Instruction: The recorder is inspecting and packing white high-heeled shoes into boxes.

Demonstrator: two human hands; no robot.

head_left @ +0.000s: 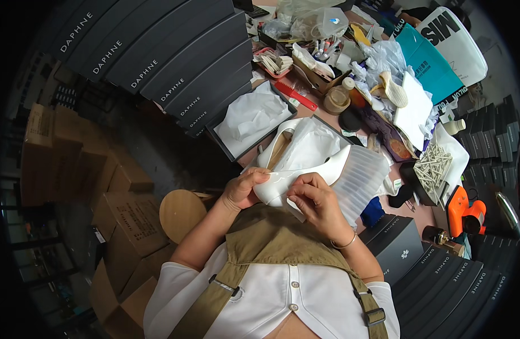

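**Both hands on white shoe, close to chest**

Left hand [244, 189]: fingers curled round the near end of the white shoe [305, 172], clamped on it. Right hand [316, 200]: fingers bent, pinching the shoe's lower edge plus what looks like a scrap of white paper under it; a thin bangle [346, 243] sits on that wrist. Hands sit close together, shoe between them.

Shoe: glossy white, held just above the apron bib [271, 237], long axis running up and to the right. All places below are relative to the shoe.

- Just behind it: second white shoe [274, 148] stuffed with tissue, lying in an open box.
- Just right, touching: ribbed clear plastic sheet [364, 178].
- Behind-left: open box of white tissue [251, 118]; beyond it a slanted stack of dark shoe boxes [158, 51].
- Behind: red comb [294, 95], roll of tape [336, 100], cluttered table.
- Far right: orange power tool [460, 212].
- Near right: dark box [398, 246].
- Left: round wooden stool [181, 212], brown cartons [124, 214] beyond it.
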